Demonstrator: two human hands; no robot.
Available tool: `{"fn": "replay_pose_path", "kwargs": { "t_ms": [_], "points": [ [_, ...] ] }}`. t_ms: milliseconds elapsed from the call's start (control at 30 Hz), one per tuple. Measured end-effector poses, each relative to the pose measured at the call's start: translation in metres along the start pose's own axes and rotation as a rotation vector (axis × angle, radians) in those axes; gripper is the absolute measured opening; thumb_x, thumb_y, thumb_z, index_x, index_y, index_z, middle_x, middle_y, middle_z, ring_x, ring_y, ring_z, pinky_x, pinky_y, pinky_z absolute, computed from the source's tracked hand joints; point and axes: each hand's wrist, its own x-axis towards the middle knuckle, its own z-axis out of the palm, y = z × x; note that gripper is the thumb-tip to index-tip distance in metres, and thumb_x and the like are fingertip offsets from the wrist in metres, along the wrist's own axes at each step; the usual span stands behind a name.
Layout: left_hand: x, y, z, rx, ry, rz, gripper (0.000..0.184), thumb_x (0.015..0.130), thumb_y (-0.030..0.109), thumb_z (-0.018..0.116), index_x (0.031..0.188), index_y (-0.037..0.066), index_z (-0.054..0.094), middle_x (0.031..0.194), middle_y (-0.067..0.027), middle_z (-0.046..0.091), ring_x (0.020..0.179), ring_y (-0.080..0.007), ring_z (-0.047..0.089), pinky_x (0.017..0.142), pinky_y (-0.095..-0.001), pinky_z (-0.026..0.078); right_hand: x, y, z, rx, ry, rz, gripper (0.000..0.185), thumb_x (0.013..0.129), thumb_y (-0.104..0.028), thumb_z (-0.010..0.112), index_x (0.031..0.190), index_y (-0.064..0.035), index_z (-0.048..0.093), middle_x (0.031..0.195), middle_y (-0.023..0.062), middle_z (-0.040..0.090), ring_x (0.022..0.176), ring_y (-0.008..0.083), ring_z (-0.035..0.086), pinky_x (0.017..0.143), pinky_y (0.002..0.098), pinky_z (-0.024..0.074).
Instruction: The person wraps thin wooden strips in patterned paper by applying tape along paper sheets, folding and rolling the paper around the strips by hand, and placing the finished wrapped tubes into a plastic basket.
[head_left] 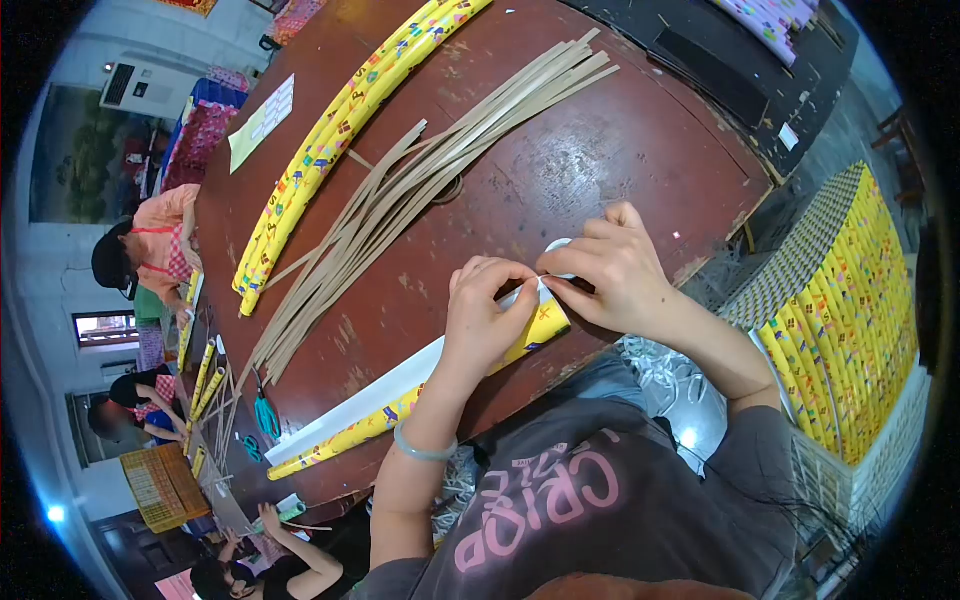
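Observation:
A long sheet of yellow printed paper (372,418), partly rolled with its white side showing, runs along the table's near edge under my forearms. Both hands meet at its right end. My left hand (488,305) is closed, thumb and index finger pinching the paper's white edge. My right hand (606,272) is closed too, its fingertips touching the same corner. A curled white strip (558,244) shows at the right fingers; where it runs between the fingertips is hidden.
Flat tan strips (440,175) and finished yellow tubes (350,130) lie across the red-brown table (560,190). Teal scissors (266,412) rest at left. A crate (835,470) of upright yellow tubes (845,330) stands at right. Several people work at the left.

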Motion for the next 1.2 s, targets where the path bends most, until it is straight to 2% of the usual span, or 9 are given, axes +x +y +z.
{"fn": "replay_pose_path", "kwargs": {
  "t_ms": [200,333,400,733,833,900,967,1033,1200],
  "points": [
    [-0.001,-0.002,0.001,-0.035,0.02,-0.025,0.009,0.082,0.01,0.073,0.087,0.003,0.072,0.082,-0.0078,0.066,0.086,-0.0202,0.061,0.079,-0.0331,0.048,-0.009,-0.001,0.003,-0.009,-0.021,-0.059,0.017,0.072,-0.013,0.079,0.088,-0.0126,0.072,0.076,-0.0025,0.066,0.071,0.0166,0.055,0.071,0.0347,0.0379],
    [-0.002,-0.002,0.001,-0.1,0.009,-0.096,0.007,0.081,0.012,0.072,0.085,0.007,0.072,0.081,-0.0045,0.067,0.086,-0.0227,0.06,0.085,-0.0378,0.042,-0.015,-0.005,0.006,-0.028,0.009,-0.108,0.016,0.073,-0.012,0.076,0.088,-0.0114,0.072,0.08,-0.0023,0.067,0.072,0.0158,0.056,0.071,0.0347,0.0384],
    [-0.001,-0.003,0.0,-0.053,-0.005,-0.034,0.006,0.083,0.008,0.073,0.087,0.004,0.072,0.079,-0.0064,0.063,0.08,-0.0192,0.059,0.075,-0.0322,0.048,-0.016,-0.008,0.007,-0.08,0.041,-0.139,0.015,0.074,-0.011,0.074,0.089,-0.0101,0.073,0.083,-0.0024,0.067,0.074,0.0149,0.056,0.071,0.0343,0.0389],
    [-0.002,-0.004,0.001,-0.047,0.044,-0.014,0.007,0.081,0.009,0.074,0.087,0.004,0.073,0.084,-0.0071,0.066,0.083,-0.0208,0.061,0.077,-0.0344,0.048,-0.017,-0.014,0.006,-0.088,0.078,-0.145,0.015,0.073,-0.011,0.074,0.088,-0.0105,0.073,0.084,-0.0026,0.068,0.071,0.0145,0.055,0.071,0.0339,0.0384],
    [-0.002,-0.005,0.0,-0.043,0.04,-0.022,0.008,0.082,0.01,0.074,0.088,0.005,0.074,0.085,-0.0073,0.067,0.084,-0.0215,0.061,0.08,-0.0353,0.048,-0.02,-0.012,-0.006,-0.048,0.088,-0.119,0.014,0.074,-0.009,0.075,0.087,-0.0117,0.073,0.083,-0.0015,0.068,0.07,0.0155,0.055,0.071,0.0346,0.0384],
    [-0.004,-0.008,0.002,-0.046,0.044,-0.026,0.008,0.083,0.011,0.074,0.089,0.007,0.075,0.084,-0.0061,0.067,0.087,-0.0217,0.061,0.084,-0.0367,0.046,-0.021,-0.007,-0.027,-0.032,0.136,0.004,0.011,0.075,-0.007,0.077,0.084,-0.0126,0.073,0.083,-0.0001,0.069,0.07,0.0171,0.055,0.069,0.0352,0.0383],
    [-0.005,-0.007,0.002,-0.029,0.049,0.0,0.008,0.084,0.012,0.073,0.09,0.008,0.075,0.085,-0.0058,0.068,0.088,-0.0222,0.061,0.086,-0.0369,0.044,-0.026,0.007,-0.042,-0.053,0.124,0.029,0.014,0.078,-0.007,0.078,0.09,-0.0095,0.071,0.085,0.0037,0.07,0.074,0.0212,0.059,0.071,0.0368,0.0419],
    [-0.006,-0.004,0.002,-0.003,0.054,0.032,0.008,0.085,0.013,0.071,0.091,0.008,0.076,0.086,-0.0055,0.069,0.089,-0.0226,0.061,0.087,-0.0371,0.043,-0.023,0.02,-0.054,-0.162,0.106,0.279,0.024,0.077,-0.01,0.08,0.098,-0.0062,0.068,0.088,0.0077,0.07,0.079,0.0254,0.062,0.075,0.0385,0.0463],
    [-0.008,0.0,0.002,0.106,0.132,0.123,0.013,0.091,0.015,0.066,0.096,0.008,0.076,0.093,-0.006,0.073,0.096,-0.0237,0.062,0.089,-0.0372,0.039,-0.014,0.08,-0.078,-0.333,0.092,0.28,0.03,0.078,-0.013,0.08,0.102,-0.0047,0.065,0.09,0.0113,0.069,0.084,0.0306,0.064,0.078,0.0402,0.0494]
  ]
}}
